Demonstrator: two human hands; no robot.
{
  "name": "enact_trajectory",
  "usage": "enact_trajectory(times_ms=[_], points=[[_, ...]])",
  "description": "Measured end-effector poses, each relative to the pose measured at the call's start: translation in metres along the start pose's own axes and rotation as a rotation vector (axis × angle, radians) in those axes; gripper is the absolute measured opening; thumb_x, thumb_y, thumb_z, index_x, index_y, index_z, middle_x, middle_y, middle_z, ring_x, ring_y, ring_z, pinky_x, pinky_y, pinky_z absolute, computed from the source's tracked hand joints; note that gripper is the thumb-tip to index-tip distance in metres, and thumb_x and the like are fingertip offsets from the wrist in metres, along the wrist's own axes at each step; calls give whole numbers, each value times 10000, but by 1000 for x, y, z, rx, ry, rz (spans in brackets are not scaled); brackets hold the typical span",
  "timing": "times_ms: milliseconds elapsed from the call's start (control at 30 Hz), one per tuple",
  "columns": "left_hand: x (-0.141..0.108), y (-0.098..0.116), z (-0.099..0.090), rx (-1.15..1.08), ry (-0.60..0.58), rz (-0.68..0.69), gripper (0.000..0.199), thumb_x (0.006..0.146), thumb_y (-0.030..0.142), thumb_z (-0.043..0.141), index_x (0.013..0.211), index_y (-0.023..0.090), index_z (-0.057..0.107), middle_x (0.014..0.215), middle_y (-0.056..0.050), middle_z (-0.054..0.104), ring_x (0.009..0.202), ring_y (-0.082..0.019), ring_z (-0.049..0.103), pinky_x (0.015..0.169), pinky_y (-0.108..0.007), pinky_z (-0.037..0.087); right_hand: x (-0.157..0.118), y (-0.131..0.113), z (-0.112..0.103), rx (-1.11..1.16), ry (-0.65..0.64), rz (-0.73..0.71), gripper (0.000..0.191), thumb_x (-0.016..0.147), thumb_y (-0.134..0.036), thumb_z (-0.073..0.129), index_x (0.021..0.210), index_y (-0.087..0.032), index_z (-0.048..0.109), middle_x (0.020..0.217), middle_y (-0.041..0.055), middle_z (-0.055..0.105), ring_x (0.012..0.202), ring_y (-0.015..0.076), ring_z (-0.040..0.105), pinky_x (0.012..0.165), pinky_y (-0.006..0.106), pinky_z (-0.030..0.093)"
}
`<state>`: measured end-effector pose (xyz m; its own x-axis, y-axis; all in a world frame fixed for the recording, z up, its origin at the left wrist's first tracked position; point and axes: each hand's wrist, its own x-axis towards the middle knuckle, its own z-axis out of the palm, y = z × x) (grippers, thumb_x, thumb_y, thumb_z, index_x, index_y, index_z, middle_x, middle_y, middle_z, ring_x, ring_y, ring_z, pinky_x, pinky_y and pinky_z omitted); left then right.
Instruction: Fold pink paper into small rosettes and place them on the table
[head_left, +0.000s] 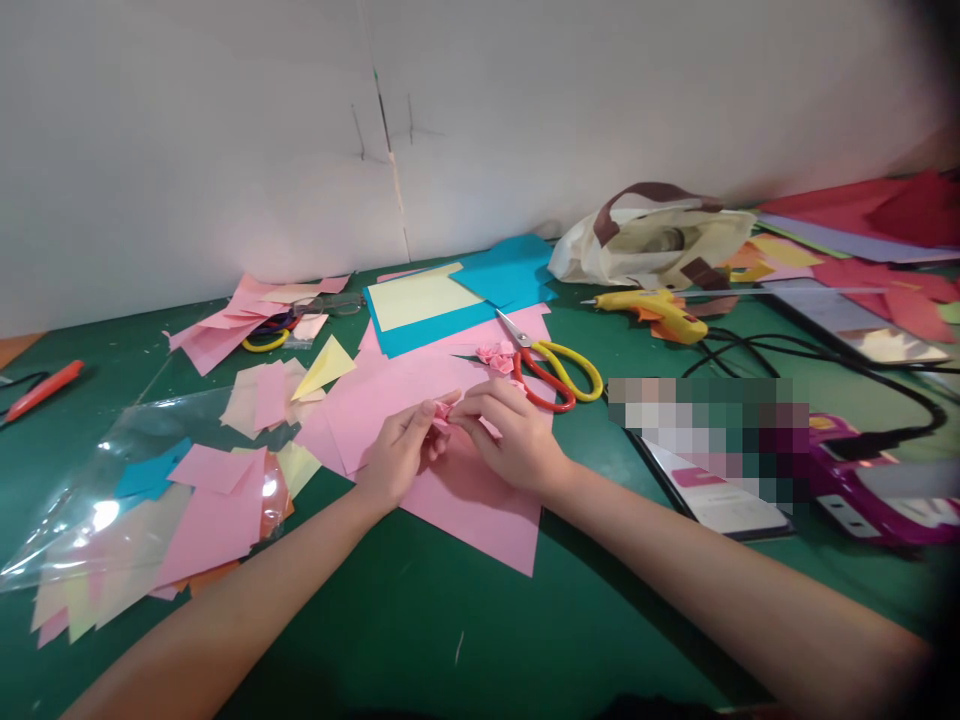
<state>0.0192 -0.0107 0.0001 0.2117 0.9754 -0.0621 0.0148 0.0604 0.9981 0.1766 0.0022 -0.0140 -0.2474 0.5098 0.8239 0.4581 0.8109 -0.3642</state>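
Both hands meet over pink paper sheets [480,510] at the middle of the green table. A small folded piece of pink paper [442,411] is pinched between my left hand [401,445] and my right hand [514,435]; the fingers partly cover it. Just beyond my right hand lie several small pink paper flowers [496,355]. Scissors [551,370] with one red and one yellow handle rest beside them, blades pointing away. Behind are blue sheets [517,270] with a pale yellow sheet [424,295] on top.
To the left lie a clear plastic bag [97,480] with paper pieces, pink scraps [232,320] and a red-handled tool [45,392]. On the right are a yellow glue gun [652,308], a cloth bag [592,250], a phone [720,500], a purple power strip [855,515] and black cables [847,370].
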Motion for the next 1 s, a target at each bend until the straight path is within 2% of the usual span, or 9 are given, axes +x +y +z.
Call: enact_trajectory(times_ms=[133,333,433,600,667,767,833,933,1000], points=[[-2,3,1,133,-2,8,543,811,637,458,503,190,446,453,48,372,422,-101,424,478,-251,342,1,0,-1,-93,-64,-137,217,926,-129,433,837,-165,628,777,76,625,692,169,570,602,299,503],[-5,-6,-3,327,-79,41,614,851,686,203,571,204,460,476,16,454,499,-149,483,544,-280,371,1,-5,-1,0,-140,-194,250,927,-94,382,867,-180,609,811,78,607,739,169,560,612,282,489],[-7,-7,-4,310,-147,98,645,825,716,139,594,206,460,514,13,436,515,-147,441,544,-281,355,0,-7,-2,23,-145,-174,250,925,-99,379,856,-187,602,804,72,606,736,165,560,620,284,507],[-8,-1,-3,248,-272,165,606,752,746,383,719,180,596,650,-24,537,639,-176,484,625,-294,389,-1,-6,-4,110,-124,-99,205,911,-97,404,894,-178,592,806,64,584,733,156,567,623,286,524],[-9,0,-3,225,-281,147,615,769,738,357,667,180,596,627,-30,524,645,-182,488,627,-298,392,-1,-7,-3,167,-123,-74,199,901,-79,410,896,-170,588,812,66,582,740,153,575,624,283,527],[-9,0,-2,155,-234,46,640,794,738,276,590,189,535,544,5,402,537,-147,392,525,-275,351,-1,-8,-1,219,-101,15,192,884,-71,428,850,-181,582,806,55,583,732,147,589,620,280,528],[-9,-1,-2,104,-213,-10,583,828,689,308,684,186,565,575,20,375,526,-131,346,488,-253,333,0,-9,-1,214,-66,94,157,863,-82,475,814,-187,580,783,44,587,716,145,590,617,281,525],[-8,-2,-2,93,-218,-12,428,879,538,386,970,188,615,641,20,397,562,-129,348,494,-230,354,1,-9,-1,174,6,161,100,832,-100,552,803,-185,598,752,35,605,694,147,586,622,287,515],[-8,-4,-2,114,-207,-15,435,903,471,368,1170,196,573,665,14,417,575,-130,349,501,-225,363,1,-9,-2,159,37,171,87,827,-109,574,797,-184,609,738,29,615,681,144,586,620,287,509]])
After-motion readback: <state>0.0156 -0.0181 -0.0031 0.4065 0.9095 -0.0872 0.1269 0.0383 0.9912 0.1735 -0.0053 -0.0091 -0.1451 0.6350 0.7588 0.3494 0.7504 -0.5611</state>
